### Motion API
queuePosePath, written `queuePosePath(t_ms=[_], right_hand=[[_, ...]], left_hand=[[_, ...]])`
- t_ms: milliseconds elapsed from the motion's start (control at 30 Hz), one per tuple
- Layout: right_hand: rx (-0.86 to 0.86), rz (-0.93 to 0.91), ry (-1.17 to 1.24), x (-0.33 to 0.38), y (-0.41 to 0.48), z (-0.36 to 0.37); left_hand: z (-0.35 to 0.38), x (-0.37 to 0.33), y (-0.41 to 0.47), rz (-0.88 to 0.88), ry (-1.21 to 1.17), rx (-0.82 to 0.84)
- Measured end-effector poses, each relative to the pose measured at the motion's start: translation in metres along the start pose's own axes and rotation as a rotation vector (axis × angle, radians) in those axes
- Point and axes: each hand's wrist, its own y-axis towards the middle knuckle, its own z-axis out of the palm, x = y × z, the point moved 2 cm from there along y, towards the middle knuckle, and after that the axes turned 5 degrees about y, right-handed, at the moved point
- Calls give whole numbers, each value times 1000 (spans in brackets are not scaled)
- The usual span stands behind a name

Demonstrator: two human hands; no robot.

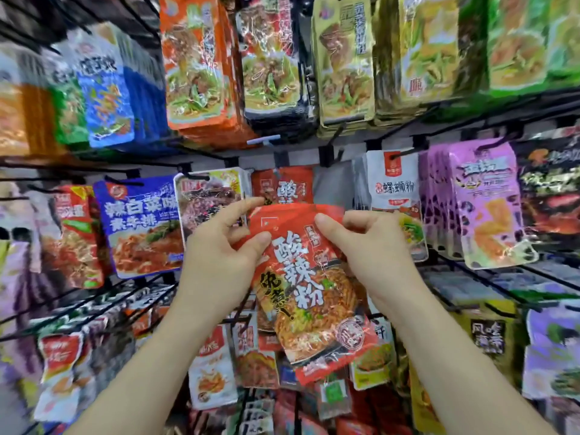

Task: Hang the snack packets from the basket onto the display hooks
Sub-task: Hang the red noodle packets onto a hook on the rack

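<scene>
Red snack packet [309,287], top pinched by left hand [219,249] and right hand [373,246] (hang hole indiscernible)

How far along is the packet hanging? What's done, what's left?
Done: matching red packets already hang at centre. In hand: left hand and right hand pinch the top of one red packet, tilted, in front of them, not yet hooked. Left: hook it; the basket is out of view, so the remaining count can't be told.

red packet [306,287]: 酸辣粉 | white packet [394,186]: 螺蛳粉 | blue packet [141,227]: 素牛排
</scene>
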Motion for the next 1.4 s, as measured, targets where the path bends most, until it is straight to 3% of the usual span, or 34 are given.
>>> queuePosePath(t_ms=[100, 233, 367, 567, 767, 900, 1300, 1400], right_hand=[[-67, -68, -17, -7, 6, -1], [-169, -165, -147, -5, 15, -10], [-157, -188, -195, -2, 17, -7], [-174, -216, -174, 3, 17, -7], [-172, -217, -206, 12, 11, -8], [-177, -228, -232, 17, 10, -9], [-163, -243, -71, 18, 3, -13], [-229, -275, -24, 14, -2, -18]], left_hand=[[-14, 2, 13, 71, 241, -128], [-27, -1, 33, 6, 127, -170], [-20, -17, 51, -2, 81, -132], [-10, -26, 75, 56, 216, -91], [-9, -22, 83, 14, 110, -9], [-10, -19, 82, 105, 105, 25], [-2, -3, 89, 132, 167, 79], [3, 5, 93, 168, 237, 73]])
